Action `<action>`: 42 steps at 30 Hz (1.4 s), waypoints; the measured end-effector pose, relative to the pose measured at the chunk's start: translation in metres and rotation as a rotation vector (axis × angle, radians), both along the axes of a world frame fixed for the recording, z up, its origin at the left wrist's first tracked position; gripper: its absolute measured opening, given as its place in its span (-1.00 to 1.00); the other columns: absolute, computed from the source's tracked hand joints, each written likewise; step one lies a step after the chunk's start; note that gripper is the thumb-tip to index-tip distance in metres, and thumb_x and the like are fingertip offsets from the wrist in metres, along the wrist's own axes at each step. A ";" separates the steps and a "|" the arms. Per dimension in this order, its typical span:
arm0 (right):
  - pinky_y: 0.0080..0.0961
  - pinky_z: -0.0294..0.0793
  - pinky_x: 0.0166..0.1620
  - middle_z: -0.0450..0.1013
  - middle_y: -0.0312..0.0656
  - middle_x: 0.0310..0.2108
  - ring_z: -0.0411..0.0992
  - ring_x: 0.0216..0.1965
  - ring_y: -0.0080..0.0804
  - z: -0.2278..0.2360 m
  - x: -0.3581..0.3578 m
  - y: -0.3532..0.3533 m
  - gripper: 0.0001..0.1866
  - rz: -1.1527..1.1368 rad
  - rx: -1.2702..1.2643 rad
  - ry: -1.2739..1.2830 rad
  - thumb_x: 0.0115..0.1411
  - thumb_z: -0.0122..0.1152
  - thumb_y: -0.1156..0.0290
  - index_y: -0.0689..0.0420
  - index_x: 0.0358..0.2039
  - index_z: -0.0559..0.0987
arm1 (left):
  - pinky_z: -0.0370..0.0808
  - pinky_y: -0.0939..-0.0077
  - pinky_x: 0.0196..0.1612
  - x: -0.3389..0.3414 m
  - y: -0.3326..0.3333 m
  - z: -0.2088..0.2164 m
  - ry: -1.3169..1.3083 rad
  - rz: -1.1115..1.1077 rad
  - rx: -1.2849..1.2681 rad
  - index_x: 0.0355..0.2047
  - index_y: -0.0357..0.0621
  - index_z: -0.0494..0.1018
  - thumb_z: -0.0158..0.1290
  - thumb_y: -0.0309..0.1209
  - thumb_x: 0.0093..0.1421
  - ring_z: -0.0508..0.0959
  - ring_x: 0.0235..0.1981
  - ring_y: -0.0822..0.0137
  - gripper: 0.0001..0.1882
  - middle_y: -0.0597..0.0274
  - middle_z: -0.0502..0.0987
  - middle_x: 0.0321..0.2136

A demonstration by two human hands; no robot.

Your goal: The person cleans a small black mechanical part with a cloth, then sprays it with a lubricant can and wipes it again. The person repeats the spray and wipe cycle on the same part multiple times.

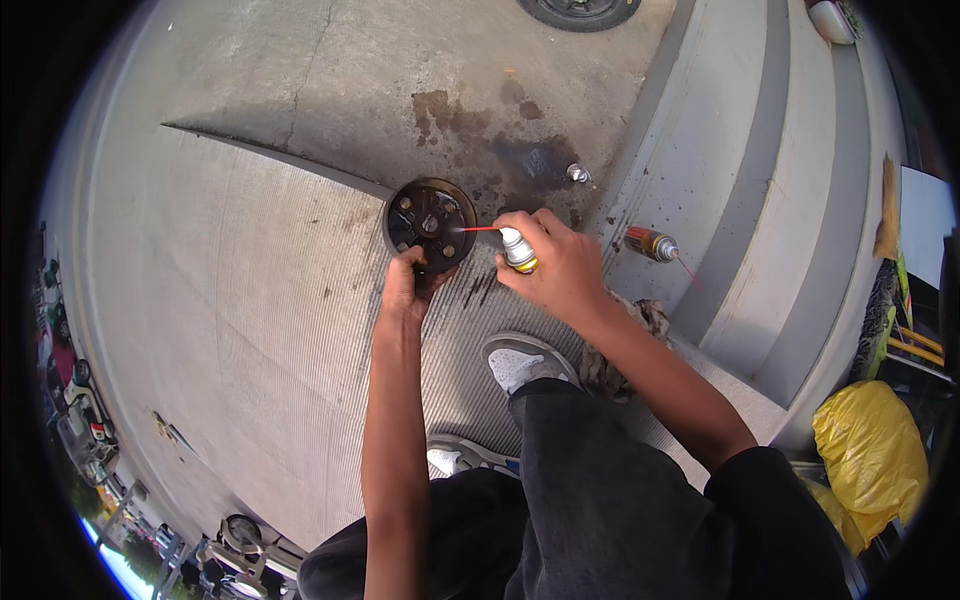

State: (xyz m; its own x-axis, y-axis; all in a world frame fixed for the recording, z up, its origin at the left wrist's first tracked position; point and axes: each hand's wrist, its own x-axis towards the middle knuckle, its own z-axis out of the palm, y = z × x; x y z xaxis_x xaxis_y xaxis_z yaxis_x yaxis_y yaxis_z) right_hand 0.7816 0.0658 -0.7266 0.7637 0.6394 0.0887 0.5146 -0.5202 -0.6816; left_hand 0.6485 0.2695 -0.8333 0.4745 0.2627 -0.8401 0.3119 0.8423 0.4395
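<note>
My left hand grips the lower rim of a dark, round brake drum, with its hollow side and several bolt holes facing up. In my right hand is a white and yellow spray can, my fingers wrapped around its top. From its nozzle a thin red straw reaches left into the drum, and a faint mist shows at the straw's tip. Part of the can is hidden behind my fingers.
A second spray can with a red straw lies by the steps. A dirty rag is beside my shoe. Dark wet stains and a small silvery object mark the concrete. A yellow bag sits at right.
</note>
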 end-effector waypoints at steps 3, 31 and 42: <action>-0.08 0.56 -0.47 0.54 -0.19 -0.36 0.59 -0.49 0.00 0.015 -0.012 0.023 -0.58 0.020 0.071 0.043 0.05 0.51 0.20 -0.19 -0.05 0.61 | 0.78 0.10 -0.02 -0.003 0.000 0.002 0.028 0.071 -0.011 -0.05 -0.40 0.51 0.02 -0.44 0.21 0.71 -0.10 0.07 -0.66 -0.07 0.64 -0.10; -0.12 0.53 0.14 0.59 0.00 0.05 0.59 0.03 -0.04 -0.006 0.073 -0.453 -0.14 -1.634 -0.125 -0.331 0.14 0.58 0.18 -0.05 0.39 0.32 | 0.74 0.14 -0.43 0.025 0.021 -0.016 0.149 -0.299 0.458 0.04 -0.49 0.42 0.08 -0.46 0.06 0.69 -0.29 0.01 -0.48 -0.16 0.56 -0.11; 0.00 0.44 0.36 0.17 0.15 0.37 0.37 0.31 0.08 -0.046 0.026 -0.503 0.40 -2.162 0.003 0.055 -0.16 0.81 0.14 -0.12 0.54 -0.04 | 0.74 0.15 -0.26 0.105 0.031 0.029 -0.012 -0.105 0.680 0.05 -0.37 0.47 0.16 -0.53 0.09 0.64 -0.17 0.13 -0.53 -0.03 0.60 -0.12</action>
State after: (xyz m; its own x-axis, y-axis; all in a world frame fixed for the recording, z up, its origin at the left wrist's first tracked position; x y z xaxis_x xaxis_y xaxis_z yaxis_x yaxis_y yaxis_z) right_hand 0.8079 -0.4369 -0.7727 0.1059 -0.9933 0.0460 -0.7319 -0.1092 -0.6726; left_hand 0.7537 0.3000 -0.8039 0.5342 0.6821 -0.4993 0.3685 0.3437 0.8637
